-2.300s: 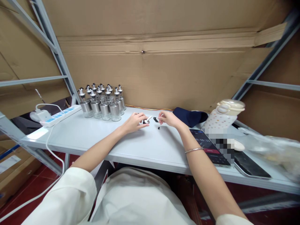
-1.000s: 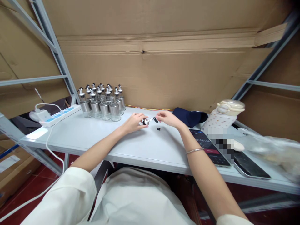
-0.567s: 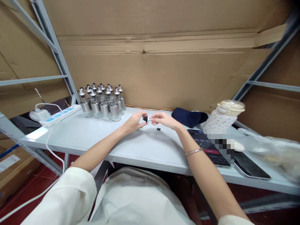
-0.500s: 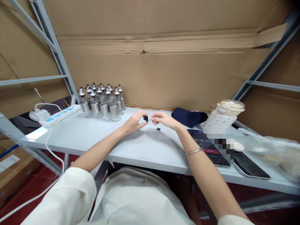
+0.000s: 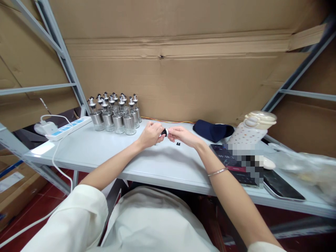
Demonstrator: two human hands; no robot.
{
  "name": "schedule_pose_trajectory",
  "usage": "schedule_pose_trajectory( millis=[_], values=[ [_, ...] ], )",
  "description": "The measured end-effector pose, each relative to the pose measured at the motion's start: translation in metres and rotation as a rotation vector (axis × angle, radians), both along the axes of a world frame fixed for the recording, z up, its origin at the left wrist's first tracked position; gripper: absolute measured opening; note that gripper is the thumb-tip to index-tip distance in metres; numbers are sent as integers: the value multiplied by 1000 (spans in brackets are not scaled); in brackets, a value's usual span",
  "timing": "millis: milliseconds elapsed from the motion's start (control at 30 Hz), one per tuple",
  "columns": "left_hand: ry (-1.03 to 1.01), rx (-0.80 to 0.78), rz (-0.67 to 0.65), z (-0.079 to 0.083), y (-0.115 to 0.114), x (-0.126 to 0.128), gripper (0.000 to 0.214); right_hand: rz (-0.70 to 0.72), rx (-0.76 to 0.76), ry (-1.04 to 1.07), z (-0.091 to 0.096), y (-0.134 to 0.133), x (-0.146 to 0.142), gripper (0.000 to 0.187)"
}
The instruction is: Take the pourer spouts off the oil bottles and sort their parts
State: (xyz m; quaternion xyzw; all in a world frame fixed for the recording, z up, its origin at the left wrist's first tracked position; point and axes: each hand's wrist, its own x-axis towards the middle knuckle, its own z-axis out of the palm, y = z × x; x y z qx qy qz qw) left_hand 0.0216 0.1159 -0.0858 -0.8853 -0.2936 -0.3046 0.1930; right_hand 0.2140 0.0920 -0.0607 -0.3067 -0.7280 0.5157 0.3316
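Observation:
Above the middle of the table (image 5: 157, 168), both my hands meet at a black and silver bottle pourer (image 5: 165, 132). My left hand (image 5: 151, 134) is closed around its black ribbed end, and the fingers cover most of it. From the other side, the fingertips of my right hand (image 5: 181, 135) pinch its silver end. A pair of small black caps (image 5: 178, 144) lies on the table just below my right hand. Off to the left stand several glass and steel bottles (image 5: 118, 120); most carry pourers, while two at the front have bare necks.
On the left is a white power strip (image 5: 70, 128) with a plug and cable. Along the right lie a dark blue cap (image 5: 214, 130), a polka-dot bottle (image 5: 249, 131), phones (image 5: 283, 185) and a clear plastic bag (image 5: 301, 164). Cardboard (image 5: 183, 80) walls the back.
My left fingers have closed further around the pourer's black end, hiding more of it. My right hand stays pinched at the silver end. The view has shifted slightly.

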Motion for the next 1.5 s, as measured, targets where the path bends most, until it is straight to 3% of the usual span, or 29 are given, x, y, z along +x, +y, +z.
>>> schedule_pose_trajectory(
  millis=[167,333,533,633,733,900,1133,1367,1500],
  values=[
    [-63,8,69,10,4,-3,21,-110,194,52,-1,-3,-14,45],
    [-239,-105,1,18,13,-4,34,-338,482,-73,-4,-1,-23,44],
    [-492,-545,-149,19,22,2,47,-575,1212,-362,-8,6,-21,37],
    [-629,-777,-208,19,23,5,50,-641,1418,-457,-7,5,-19,28],
    [-704,-899,-211,23,26,9,49,-688,1507,-472,-6,3,-17,24],
    [-705,-929,-203,29,34,16,49,-720,1379,-416,-10,8,-14,28],
    [-609,-772,-177,21,36,19,56,-721,844,-172,-15,8,-17,27],
    [-349,-406,-41,17,35,16,53,-603,380,73,-18,11,-21,30],
    [-185,-268,-4,20,33,10,45,-502,208,74,-25,18,-20,40]
  ],
)
